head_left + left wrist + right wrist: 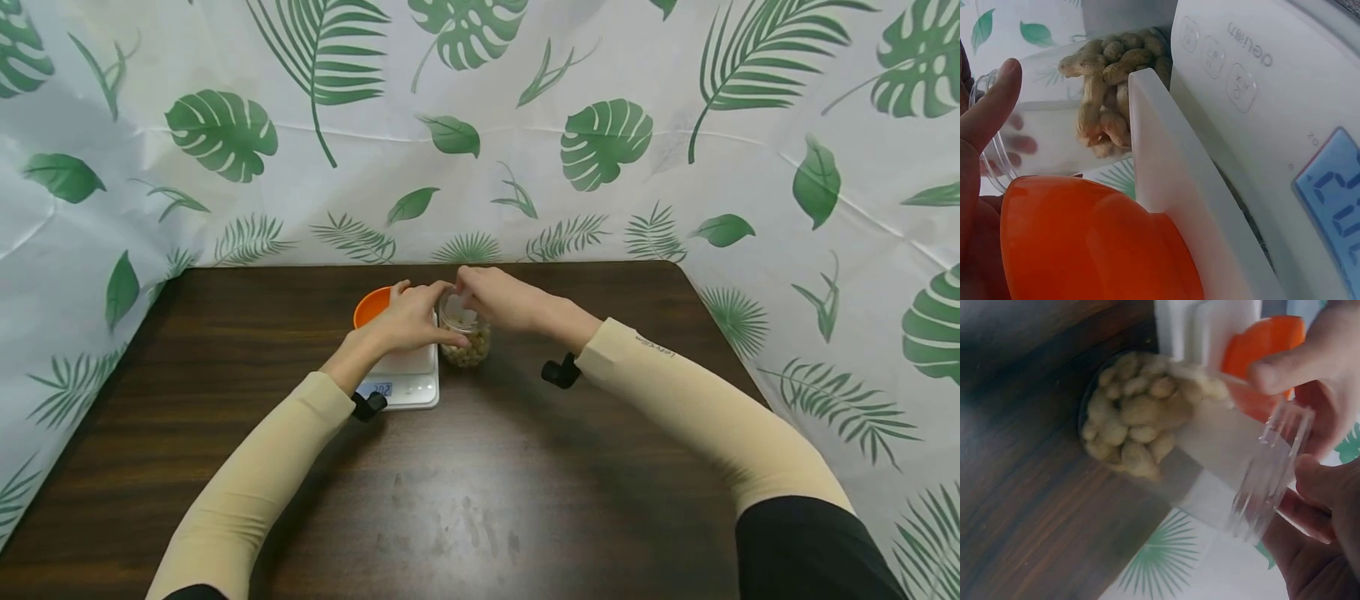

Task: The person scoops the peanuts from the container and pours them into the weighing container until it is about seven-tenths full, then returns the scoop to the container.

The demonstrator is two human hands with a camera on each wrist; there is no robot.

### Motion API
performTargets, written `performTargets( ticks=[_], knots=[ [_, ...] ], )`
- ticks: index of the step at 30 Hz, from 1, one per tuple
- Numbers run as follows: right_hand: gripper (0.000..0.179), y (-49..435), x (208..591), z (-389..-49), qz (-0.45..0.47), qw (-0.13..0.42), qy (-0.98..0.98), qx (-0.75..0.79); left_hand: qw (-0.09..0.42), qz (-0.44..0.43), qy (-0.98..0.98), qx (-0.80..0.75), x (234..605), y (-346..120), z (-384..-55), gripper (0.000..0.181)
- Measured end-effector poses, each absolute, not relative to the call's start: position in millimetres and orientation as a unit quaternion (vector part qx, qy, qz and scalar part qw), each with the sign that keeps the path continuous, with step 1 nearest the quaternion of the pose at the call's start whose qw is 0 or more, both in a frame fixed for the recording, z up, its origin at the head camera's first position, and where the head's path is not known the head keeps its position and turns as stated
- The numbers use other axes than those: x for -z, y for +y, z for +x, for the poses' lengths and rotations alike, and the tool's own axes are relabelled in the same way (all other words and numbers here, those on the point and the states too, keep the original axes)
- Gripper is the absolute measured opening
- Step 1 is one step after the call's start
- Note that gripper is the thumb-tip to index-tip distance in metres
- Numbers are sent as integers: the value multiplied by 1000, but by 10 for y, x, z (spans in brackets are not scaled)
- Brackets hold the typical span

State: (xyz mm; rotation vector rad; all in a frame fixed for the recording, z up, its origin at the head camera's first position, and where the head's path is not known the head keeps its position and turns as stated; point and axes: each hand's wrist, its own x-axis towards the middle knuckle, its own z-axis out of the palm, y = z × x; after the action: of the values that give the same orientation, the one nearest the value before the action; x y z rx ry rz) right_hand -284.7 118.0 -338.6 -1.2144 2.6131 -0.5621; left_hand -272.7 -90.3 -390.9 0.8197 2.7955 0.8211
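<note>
Beside the white flat scale, a clear cylindrical jar of tan peanuts is gripped by the left hand, its rim apparently worked by the right hand (hold unclear), with steadiness seemingly needed next.

There's the scale on the tabletop, toward the far edge, display at its near end, and the bowl sits right on top! Just right of the scale, it's the jar, peanuts down in the bottom. Left hand over the scale, around the jar's upper part; right hand at its mouth, from the right! Behind the tabletop, the sheet.
</note>
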Motion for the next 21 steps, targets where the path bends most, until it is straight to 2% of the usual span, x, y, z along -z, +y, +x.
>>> performTargets(
  ticks=[9, 21],
  knots=[
    [19, 1331, 3357, -2863, -369, 68, 885, 274, 53, 271, 922, -272, 3914, -893, -2731, 88],
    [22, 1575, 3479, -2784, -277, 70, 853, 436, 53, 270, 924, -264, 3904, -895, -2734, 86]
  ],
)
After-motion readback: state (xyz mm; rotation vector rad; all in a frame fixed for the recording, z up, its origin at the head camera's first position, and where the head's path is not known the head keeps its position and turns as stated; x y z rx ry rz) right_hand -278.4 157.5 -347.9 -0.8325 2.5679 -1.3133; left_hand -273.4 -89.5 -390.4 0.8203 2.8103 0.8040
